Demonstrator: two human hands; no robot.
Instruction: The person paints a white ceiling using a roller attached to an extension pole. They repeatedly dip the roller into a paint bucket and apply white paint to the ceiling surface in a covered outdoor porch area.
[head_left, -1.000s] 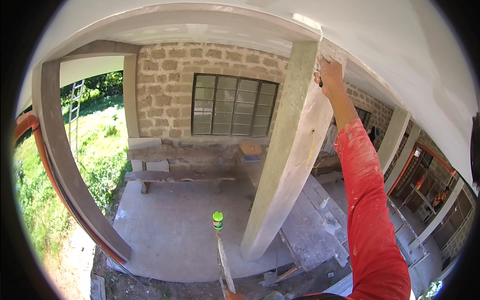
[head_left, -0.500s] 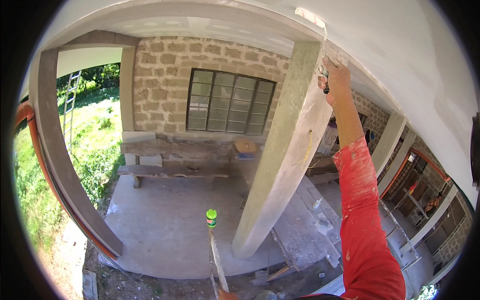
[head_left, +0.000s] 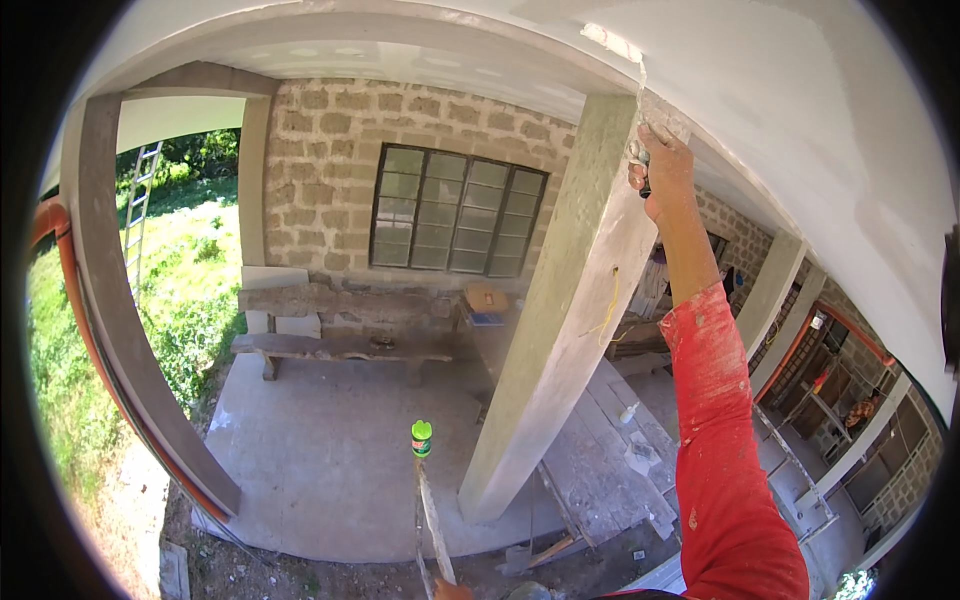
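My right hand (head_left: 665, 168), raised high in a red sleeve, is closed around the dark handle of a paint roller (head_left: 612, 42). The white roller cover lies against the pale ceiling, just beyond the top of a concrete pillar (head_left: 560, 320). Its thin, paint-crusted frame runs from the cover down to my fist. At the lower edge only a bit of my left hand (head_left: 453, 591) shows, closed at the lower end of a wooden pole (head_left: 434, 525). A cut green plastic bottle (head_left: 421, 438) appears at the pole's upper end.
A long plank table (head_left: 610, 460) with a white bottle (head_left: 628, 413) stands beyond the pillar. A wooden bench (head_left: 340, 346) runs beneath the window (head_left: 455, 210). An orange pipe (head_left: 75, 265) follows the left pillar; a ladder (head_left: 140, 215) leans outside on the grass.
The roller and my right hand have shifted slightly to the left in the picture, and the whole view has moved a little with them. Both hands keep their grips.
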